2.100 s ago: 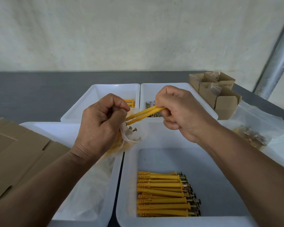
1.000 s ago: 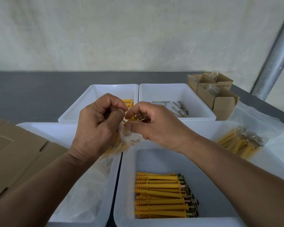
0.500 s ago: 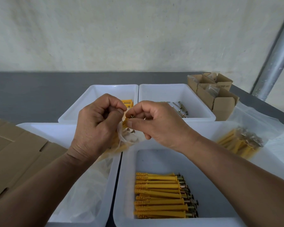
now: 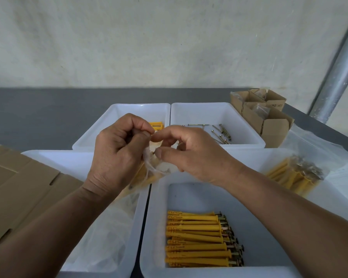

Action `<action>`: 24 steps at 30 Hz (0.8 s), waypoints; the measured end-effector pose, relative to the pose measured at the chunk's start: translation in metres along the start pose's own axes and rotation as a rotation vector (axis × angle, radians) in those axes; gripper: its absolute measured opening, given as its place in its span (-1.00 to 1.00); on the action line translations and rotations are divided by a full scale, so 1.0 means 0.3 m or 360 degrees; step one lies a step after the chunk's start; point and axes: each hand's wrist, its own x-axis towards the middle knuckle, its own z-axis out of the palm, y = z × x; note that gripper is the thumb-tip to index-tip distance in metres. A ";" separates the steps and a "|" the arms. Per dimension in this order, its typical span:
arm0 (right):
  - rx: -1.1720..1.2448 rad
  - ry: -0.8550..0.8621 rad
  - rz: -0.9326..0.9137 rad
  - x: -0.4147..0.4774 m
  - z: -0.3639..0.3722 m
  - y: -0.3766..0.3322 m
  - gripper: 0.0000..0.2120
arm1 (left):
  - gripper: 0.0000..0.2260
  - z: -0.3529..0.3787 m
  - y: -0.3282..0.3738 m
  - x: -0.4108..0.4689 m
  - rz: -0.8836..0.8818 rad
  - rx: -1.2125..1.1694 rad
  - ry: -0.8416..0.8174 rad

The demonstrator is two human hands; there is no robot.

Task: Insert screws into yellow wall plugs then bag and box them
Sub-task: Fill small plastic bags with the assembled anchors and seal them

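The left grip (image 4: 119,153) is curled tight round the neck of the clear bag (image 4: 165,169) of yellow plugs (image 4: 142,176). The right grip (image 4: 193,157) pinches its mouth, above the near trays (image 4: 155,227). Uneven pinching may leave it part open, spilling plugs.

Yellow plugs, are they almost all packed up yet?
Not yet. Done: one filled bag lies on the right, and the brown boxes hold bags. In hand: the left hand and right hand pinch a clear bag of plugs at its mouth. Left: a row of screwed plugs waits in the near bin, and loose screws lie in a far bin.
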 end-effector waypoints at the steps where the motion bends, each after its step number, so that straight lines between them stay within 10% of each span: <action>1: 0.0012 0.0033 0.0005 0.002 -0.003 0.001 -0.82 | -0.85 0.001 0.000 0.000 -0.0004 -0.0014 0.0002; 21: -0.0017 0.0353 0.0140 0.008 -0.020 0.003 -0.89 | -0.84 -0.010 0.009 0.013 -0.0099 -0.0329 0.0120; 24: -0.0019 0.0149 0.0305 0.012 -0.026 0.011 -0.62 | -0.87 -0.007 0.012 0.014 -0.0078 -0.0369 0.0093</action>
